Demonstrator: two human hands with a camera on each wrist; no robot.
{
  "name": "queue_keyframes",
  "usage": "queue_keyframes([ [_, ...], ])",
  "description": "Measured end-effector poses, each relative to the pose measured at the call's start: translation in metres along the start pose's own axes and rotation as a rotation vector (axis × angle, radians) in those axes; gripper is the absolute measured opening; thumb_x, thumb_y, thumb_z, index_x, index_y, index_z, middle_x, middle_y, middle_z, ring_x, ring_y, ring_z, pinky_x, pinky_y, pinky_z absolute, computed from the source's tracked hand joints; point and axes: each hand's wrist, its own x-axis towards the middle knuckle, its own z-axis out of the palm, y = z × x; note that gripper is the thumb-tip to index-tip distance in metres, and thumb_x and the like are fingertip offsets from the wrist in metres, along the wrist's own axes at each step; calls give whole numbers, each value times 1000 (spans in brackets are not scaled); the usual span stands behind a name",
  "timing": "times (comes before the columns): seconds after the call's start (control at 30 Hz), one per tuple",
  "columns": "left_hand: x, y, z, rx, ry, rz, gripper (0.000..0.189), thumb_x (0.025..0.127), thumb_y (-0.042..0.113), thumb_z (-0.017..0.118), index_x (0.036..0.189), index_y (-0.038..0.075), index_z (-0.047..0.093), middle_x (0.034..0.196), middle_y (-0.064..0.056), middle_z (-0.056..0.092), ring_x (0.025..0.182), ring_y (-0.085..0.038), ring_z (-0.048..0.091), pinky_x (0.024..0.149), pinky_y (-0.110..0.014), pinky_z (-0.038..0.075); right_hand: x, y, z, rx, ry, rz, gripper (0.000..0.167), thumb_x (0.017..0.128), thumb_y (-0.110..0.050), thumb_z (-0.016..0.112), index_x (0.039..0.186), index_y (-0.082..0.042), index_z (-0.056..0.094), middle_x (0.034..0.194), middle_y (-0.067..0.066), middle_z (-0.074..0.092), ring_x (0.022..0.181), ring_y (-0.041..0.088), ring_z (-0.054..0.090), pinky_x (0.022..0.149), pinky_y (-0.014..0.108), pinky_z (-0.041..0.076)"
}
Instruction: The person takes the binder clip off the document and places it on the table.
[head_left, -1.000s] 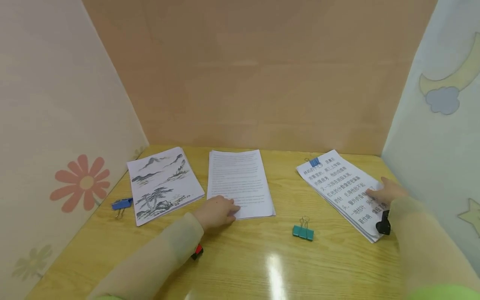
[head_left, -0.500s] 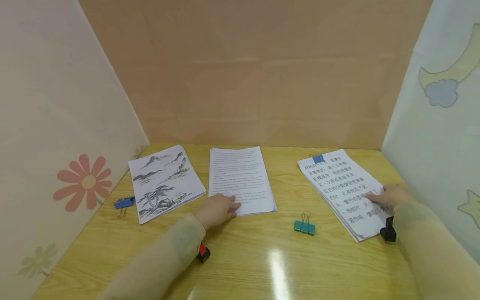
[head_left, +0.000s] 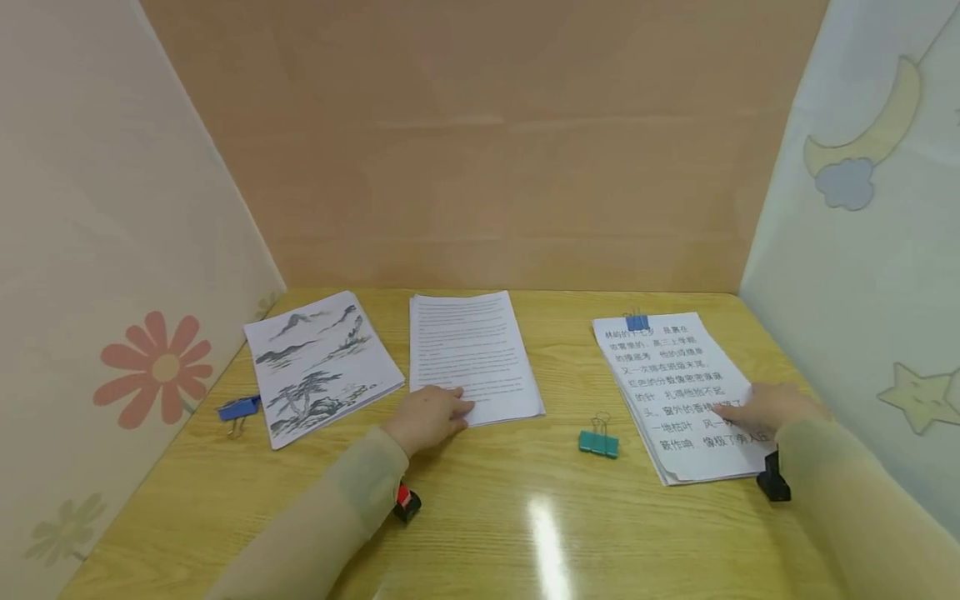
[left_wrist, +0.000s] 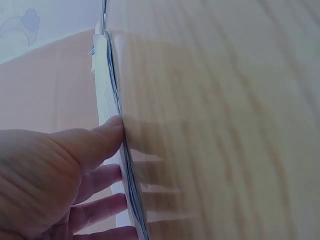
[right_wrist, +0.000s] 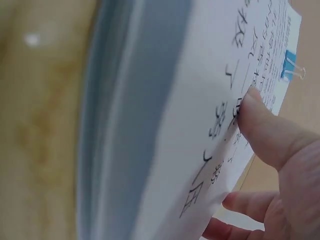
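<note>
My left hand (head_left: 429, 415) rests at the lower left corner of the middle stack of printed paper (head_left: 476, 350). In the left wrist view its thumb and loosely extended fingers touch the stack's edge. My right hand (head_left: 772, 407) holds the right edge of another stack of paper (head_left: 660, 375), printed with large Chinese characters. The right wrist view shows the thumb (right_wrist: 265, 130) on the top sheet and the other fingers at the edge, partly hidden by the paper. A blue binder clip (head_left: 637, 322) sits on that stack's top edge.
At left lies a stack of landscape ink-drawing sheets (head_left: 322, 358), with a loose blue binder clip (head_left: 238, 407) beside it. A teal binder clip (head_left: 598, 443) lies between the other two stacks. Walls enclose the wooden table (head_left: 480, 517) at the back and both sides.
The right stack has turned clockwise, its near end swinging left so that it lies straighter, with my right hand along. The left hand stays on the middle stack. The head view has shifted slightly.
</note>
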Motion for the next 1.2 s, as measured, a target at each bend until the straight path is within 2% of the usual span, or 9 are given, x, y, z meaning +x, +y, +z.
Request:
queue_keyframes([
  [0.17,1,-2,2,16,-12,-6,38,94,35,62,131,26,61,143,0,48,129,-29,47,105,-45,37,-16,-13,7,-3,-42,-5,77,76,-80,51,85,-4,56,73,8,58,65,21,56,58,37,42],
  [0.3,1,-2,3,18,-16,-5,39,94,36,62,131,26,60,143,0,48,129,-29,47,105,-44,37,-28,-21,12,-26,-57,1,74,76,-81,51,78,-7,58,71,7,55,64,20,54,58,36,39],
  [0.5,1,0,1,25,-16,-8,39,94,35,62,132,25,60,143,-1,49,129,-30,47,105,-45,37,-37,-27,19,-67,-30,-33,79,75,-81,51,85,-3,52,70,6,52,63,20,51,58,38,37],
  [0.7,-1,2,1,21,-19,-14,39,94,35,62,131,25,60,143,-2,49,129,-30,47,106,-45,36,-47,-42,29,-89,-25,-59,74,74,-81,52,78,-7,53,68,5,52,61,19,51,56,35,36],
  [0.97,-1,4,-3,28,-27,-8,39,94,34,62,131,23,61,143,-3,49,128,-30,47,105,-45,37,-57,-63,36,-91,9,-71,77,69,-81,57,82,-6,54,70,4,53,62,20,52,56,35,36],
  [1.03,-1,4,-4,37,-38,-7,39,94,33,62,131,22,61,142,-4,49,129,-31,47,106,-45,36,-57,-65,39,-75,11,-75,79,68,-81,59,86,-4,55,72,5,54,62,20,52,57,36,37],
  [1.1,0,5,-6,49,-51,3,40,93,33,64,131,21,61,142,-5,51,129,-30,47,106,-45,36,-57,-69,42,-64,8,-79,95,67,-81,60,104,7,56,82,14,60,68,24,55,62,41,41],
  [1.2,2,5,-9,53,-58,20,39,91,33,66,128,19,64,135,-5,57,126,-28,51,105,-44,38,-61,-78,44,-67,4,-85,124,66,-81,60,132,21,36,109,30,59,81,33,57,73,52,43],
])
